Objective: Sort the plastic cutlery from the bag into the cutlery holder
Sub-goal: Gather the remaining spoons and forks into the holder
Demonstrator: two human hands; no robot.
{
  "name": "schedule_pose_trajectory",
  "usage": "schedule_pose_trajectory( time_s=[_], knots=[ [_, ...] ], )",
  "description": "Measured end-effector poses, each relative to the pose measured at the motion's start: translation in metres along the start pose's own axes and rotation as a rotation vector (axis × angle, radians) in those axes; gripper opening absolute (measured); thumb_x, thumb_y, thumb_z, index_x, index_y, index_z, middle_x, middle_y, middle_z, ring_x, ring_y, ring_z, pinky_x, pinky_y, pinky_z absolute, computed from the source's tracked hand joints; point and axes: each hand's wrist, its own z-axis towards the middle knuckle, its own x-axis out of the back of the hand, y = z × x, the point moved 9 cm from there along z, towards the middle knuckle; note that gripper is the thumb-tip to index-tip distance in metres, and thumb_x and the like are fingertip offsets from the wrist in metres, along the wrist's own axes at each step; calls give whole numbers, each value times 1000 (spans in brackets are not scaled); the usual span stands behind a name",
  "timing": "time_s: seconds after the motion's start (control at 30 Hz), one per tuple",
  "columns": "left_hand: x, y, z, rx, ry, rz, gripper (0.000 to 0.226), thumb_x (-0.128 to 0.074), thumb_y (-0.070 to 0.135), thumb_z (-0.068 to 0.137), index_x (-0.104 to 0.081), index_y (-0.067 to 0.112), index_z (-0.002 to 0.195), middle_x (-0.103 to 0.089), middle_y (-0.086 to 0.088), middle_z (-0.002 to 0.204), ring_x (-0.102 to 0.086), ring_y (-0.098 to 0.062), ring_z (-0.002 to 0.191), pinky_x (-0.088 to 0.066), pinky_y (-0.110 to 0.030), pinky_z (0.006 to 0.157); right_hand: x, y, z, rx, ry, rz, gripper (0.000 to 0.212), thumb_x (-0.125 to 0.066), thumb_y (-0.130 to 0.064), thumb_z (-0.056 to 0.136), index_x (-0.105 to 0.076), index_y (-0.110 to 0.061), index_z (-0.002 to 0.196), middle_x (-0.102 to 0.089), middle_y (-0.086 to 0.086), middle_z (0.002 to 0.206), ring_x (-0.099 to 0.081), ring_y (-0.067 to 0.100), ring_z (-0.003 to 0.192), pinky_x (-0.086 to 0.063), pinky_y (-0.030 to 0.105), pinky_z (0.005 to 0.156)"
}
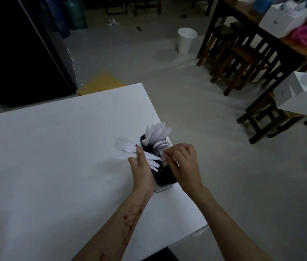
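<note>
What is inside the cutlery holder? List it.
The holder has white knives upright in its far compartment and white spoons in the middle. The near compartment looks dark; both hands cover part of it, so its contents cannot be told.

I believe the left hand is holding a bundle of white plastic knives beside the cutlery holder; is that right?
Not quite. In the head view the left hand holds a bundle of white plastic forks, their tines plainly visible, not knives. The rest stands: it is beside the cutlery holder.
</note>
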Motion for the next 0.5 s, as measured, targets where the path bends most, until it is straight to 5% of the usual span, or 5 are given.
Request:
schedule_pose_trajectory(
  time_s=[0.1,0.27,0.4,0.5],
  knots=[
    [-1,6,5,-96,-104,117,44,-42,36,100,-41,22,142,-52,6,138,-50,-6,124,-39,-29,106,0,0,1,10,10,30,8,-65,-17,93,-70,-12,90,-67,-3,88,-59,26,90,-44,39,78],
    [-12,15,4,-180,-182,238,43,-40,29,101,-37,21,144,-50,14,138,-47,0,126,-40,-13,101,-3,5,3,-3,-10,60,8,-64,-18,94,-69,-12,91,-66,-3,88,-58,26,90,-43,38,79],
    [-19,7,3,-212,-258,397,39,-47,38,97,-47,23,133,-57,3,133,-53,-10,124,-42,-35,108,-1,8,3,-41,-15,109,9,-62,-19,95,-68,-13,93,-65,-4,88,-55,24,93,-44,39,79],
    [-10,-2,1,-274,-264,546,65,-59,51,85,-43,19,140,-52,-6,138,-50,-20,129,-40,-47,109,5,6,5,-124,12,231,24,-50,-30,99,-67,-14,94,-63,-7,91,-50,19,96,-45,37,80]
  ],
)
